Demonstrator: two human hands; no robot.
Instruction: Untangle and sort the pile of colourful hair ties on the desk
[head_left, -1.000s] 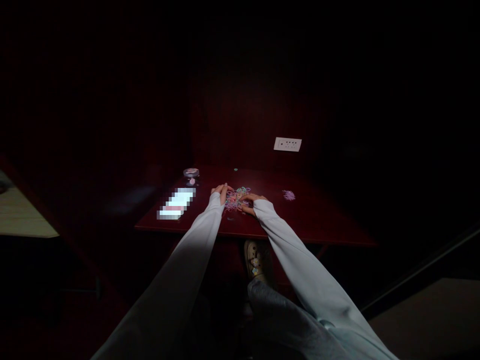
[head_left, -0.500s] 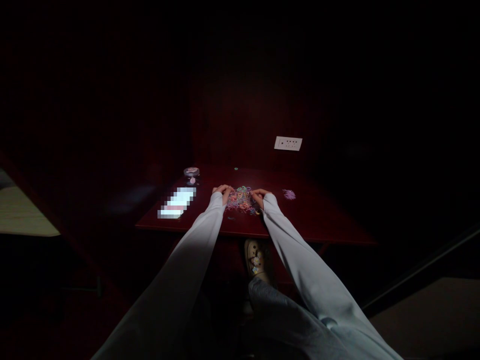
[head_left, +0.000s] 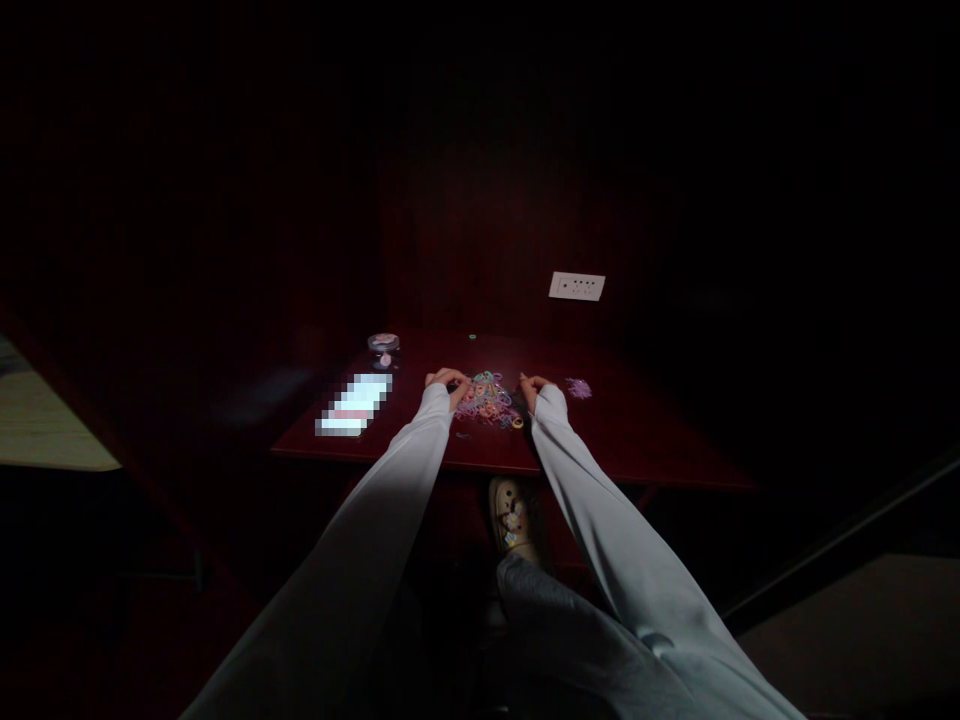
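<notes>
A pile of small multicoloured hair ties (head_left: 486,400) lies spread on the dark red table. At its left edge is my left hand (head_left: 448,379), fingers bent and closed together against the ties. My right hand (head_left: 534,388) is just off the pile's right side, thumb and fingers pinched. Whatever either hand holds is too small to make out. Farther right sits a separate small heap of purple hair ties (head_left: 578,387).
On the table's left stand a clear round container (head_left: 384,346) and a bright, pixelated phone-shaped object (head_left: 354,405). A single green ring (head_left: 472,337) lies toward the back. A white socket plate (head_left: 577,286) is on the back wall. The table (head_left: 637,440) has its front edge near my shoe (head_left: 512,515).
My right hand has drawn back from the pile, a little to the right, uncovering ties at that side. The left hand stays at the left edge, nearly unmoved.
</notes>
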